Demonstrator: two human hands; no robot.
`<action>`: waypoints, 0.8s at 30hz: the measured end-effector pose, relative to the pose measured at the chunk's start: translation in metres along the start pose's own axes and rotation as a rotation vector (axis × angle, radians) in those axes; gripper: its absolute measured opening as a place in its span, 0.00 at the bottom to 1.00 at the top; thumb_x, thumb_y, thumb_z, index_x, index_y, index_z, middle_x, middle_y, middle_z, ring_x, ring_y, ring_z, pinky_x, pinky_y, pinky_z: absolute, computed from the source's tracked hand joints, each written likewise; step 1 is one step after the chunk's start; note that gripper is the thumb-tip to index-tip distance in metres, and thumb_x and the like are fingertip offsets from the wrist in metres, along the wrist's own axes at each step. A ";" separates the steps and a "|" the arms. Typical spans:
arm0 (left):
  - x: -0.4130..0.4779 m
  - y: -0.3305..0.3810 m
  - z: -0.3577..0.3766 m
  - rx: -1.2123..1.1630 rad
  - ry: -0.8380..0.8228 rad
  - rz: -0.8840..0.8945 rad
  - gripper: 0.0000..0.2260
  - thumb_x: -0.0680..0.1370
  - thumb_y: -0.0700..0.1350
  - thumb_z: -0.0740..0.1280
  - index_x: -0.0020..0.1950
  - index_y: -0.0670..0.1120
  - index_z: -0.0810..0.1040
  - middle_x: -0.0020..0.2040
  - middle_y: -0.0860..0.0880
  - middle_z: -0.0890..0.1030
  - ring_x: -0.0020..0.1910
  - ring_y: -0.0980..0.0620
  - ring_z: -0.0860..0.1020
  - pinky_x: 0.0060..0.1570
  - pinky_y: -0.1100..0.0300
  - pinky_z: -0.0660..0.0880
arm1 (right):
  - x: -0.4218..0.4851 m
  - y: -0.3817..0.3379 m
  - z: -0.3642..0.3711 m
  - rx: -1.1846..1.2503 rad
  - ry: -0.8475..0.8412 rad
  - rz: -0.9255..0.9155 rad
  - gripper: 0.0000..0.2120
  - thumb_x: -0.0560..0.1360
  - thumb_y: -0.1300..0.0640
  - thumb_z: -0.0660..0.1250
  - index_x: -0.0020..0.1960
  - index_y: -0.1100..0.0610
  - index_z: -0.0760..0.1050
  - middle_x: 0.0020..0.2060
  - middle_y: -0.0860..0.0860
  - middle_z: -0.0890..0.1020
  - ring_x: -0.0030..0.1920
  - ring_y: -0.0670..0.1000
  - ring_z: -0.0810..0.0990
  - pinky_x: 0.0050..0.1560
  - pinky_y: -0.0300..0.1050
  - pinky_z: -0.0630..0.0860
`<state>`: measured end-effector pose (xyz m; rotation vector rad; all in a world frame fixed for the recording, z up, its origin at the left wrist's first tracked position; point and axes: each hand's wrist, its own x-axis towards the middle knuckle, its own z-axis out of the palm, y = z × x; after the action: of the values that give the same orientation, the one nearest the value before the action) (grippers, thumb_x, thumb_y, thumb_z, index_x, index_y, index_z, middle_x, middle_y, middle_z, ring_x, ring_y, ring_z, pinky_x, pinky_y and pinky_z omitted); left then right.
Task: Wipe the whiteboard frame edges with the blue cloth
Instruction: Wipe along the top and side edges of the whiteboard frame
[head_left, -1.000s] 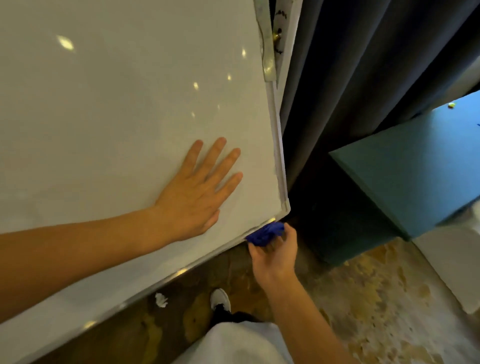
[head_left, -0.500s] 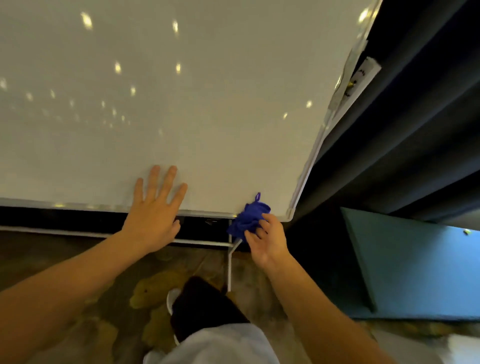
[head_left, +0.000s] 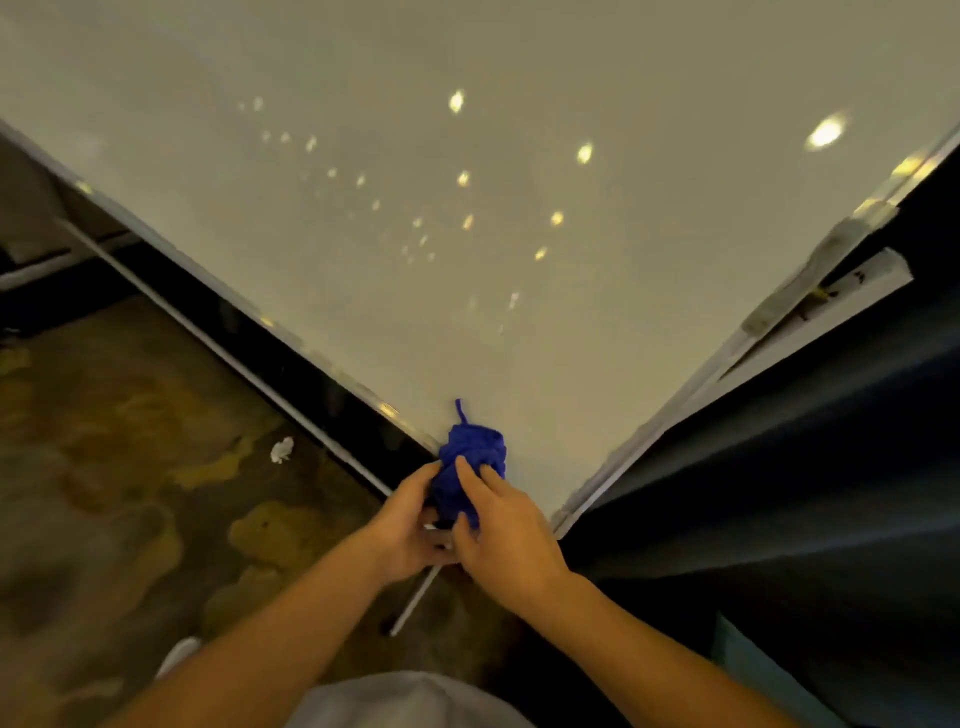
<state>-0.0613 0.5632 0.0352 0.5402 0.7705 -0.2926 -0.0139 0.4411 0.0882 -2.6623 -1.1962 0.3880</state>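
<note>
A whiteboard (head_left: 467, 208) fills the view above a mottled floor (head_left: 130, 467). Both hands, left (head_left: 408, 530) and right (head_left: 506, 535), grip the bunched blue cloth (head_left: 467, 467), apparently against the board's bottom frame (head_left: 311, 343).

Both my hands hold the blue cloth at the bottom corner of the whiteboard.

My left hand (head_left: 402, 525) and my right hand (head_left: 506, 530) grip the bunched blue cloth (head_left: 470, 467) from both sides, and it presses on the lower frame edge (head_left: 291, 338) near the corner. The whiteboard (head_left: 467, 182) fills the far part and shows small light reflections. On the right hangs a dark curtain (head_left: 805, 467). On the left is the stained floor (head_left: 130, 441) with a small white scrap (head_left: 282, 449).
</note>
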 end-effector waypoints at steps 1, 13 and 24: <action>0.005 -0.012 0.011 -0.133 -0.042 0.056 0.19 0.75 0.56 0.67 0.58 0.45 0.83 0.57 0.41 0.84 0.50 0.42 0.84 0.47 0.47 0.81 | 0.002 0.007 -0.008 0.028 -0.018 -0.070 0.30 0.79 0.54 0.59 0.79 0.51 0.55 0.70 0.53 0.71 0.61 0.55 0.76 0.60 0.48 0.76; 0.017 -0.025 0.060 -0.579 -0.091 0.410 0.18 0.76 0.58 0.65 0.55 0.48 0.86 0.52 0.46 0.86 0.49 0.47 0.85 0.41 0.54 0.83 | 0.056 0.026 -0.064 -0.393 -0.083 -0.837 0.22 0.79 0.53 0.57 0.71 0.56 0.72 0.71 0.61 0.69 0.73 0.64 0.62 0.71 0.62 0.64; 0.043 -0.060 0.045 -0.417 0.434 0.278 0.25 0.79 0.63 0.57 0.60 0.43 0.74 0.55 0.44 0.81 0.52 0.42 0.80 0.49 0.47 0.78 | 0.152 -0.008 -0.074 -1.168 -0.378 -1.396 0.23 0.83 0.43 0.51 0.77 0.39 0.57 0.80 0.58 0.53 0.78 0.65 0.48 0.75 0.62 0.51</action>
<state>-0.0327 0.4862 0.0094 0.3084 1.1272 0.2514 0.1009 0.5557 0.1371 -1.3725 -3.6723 -0.1596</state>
